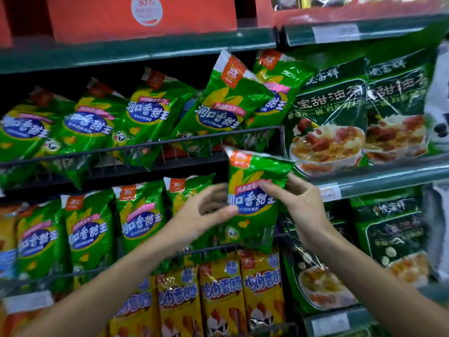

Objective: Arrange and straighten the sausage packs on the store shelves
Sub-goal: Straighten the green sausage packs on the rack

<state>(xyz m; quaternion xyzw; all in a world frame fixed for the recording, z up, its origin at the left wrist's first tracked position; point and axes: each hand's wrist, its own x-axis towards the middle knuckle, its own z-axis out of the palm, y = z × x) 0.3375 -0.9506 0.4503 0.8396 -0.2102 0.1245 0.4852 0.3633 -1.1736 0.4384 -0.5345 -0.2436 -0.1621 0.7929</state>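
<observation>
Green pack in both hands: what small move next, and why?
Probably lower the green pack into the right end of the middle row. The right hand pinches its edge, the left hand steadies it, and it hangs tilted above the wire rail.

Left hand (206,210) motion-blurred, perhaps touching the green pack (255,203).

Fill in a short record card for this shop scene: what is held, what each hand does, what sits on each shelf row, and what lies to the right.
held item: green sausage pack, upright, in front of the middle row
right hand: grips the pack's right edge, thumb on the front
left hand: blurred at the pack's left edge, fingers fairly straight; grip unclear
upper row: green packs, leaning at uneven angles
middle row: green packs, standing upright
lower row: yellow packs
right bay: large dark green bags
</observation>
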